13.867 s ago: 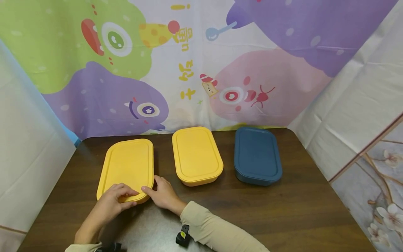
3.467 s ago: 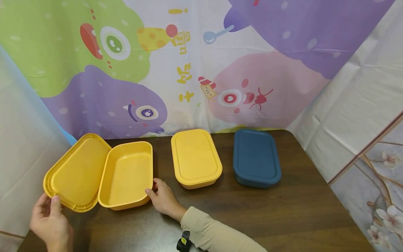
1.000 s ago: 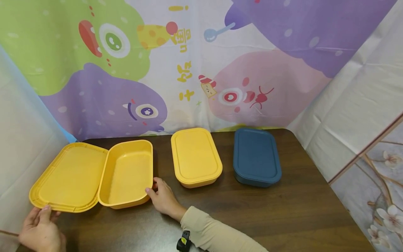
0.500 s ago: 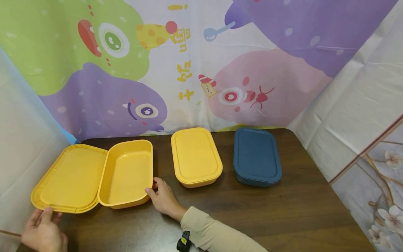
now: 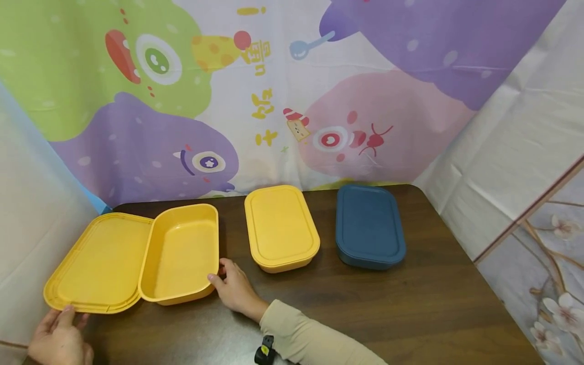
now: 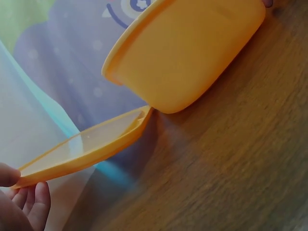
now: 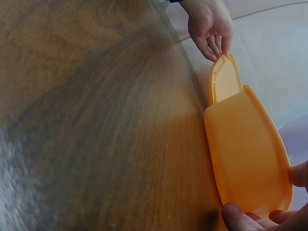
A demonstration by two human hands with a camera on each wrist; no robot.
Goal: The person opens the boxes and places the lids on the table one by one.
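Note:
My left hand [image 5: 61, 337] pinches the near-left corner of a yellow lid [image 5: 102, 261] between thumb and fingers. The lid has its grooved inner side up, left of its box. In the left wrist view the held end of the lid [image 6: 82, 156] is raised off the table, and its other end meets the foot of the box. This yellow lunch box [image 5: 182, 258] stands uncovered with nothing in it. My right hand [image 5: 236, 289] grips its near-right corner, thumb on the rim and fingers round the side wall.
A second yellow lunch box [image 5: 283, 228] with its lid on stands in the middle of the dark wooden table [image 5: 410, 314]. Right of it is a lidded blue lunch box [image 5: 370, 225]. A cartoon-print curtain [image 5: 274, 167] hangs behind the table, with pale cloth [image 5: 36, 218] at the left.
Earlier the lid covered the left box with both hands on it. It was taken off to the left, underside up, then lowered flatter. In the last second it has hardly moved.

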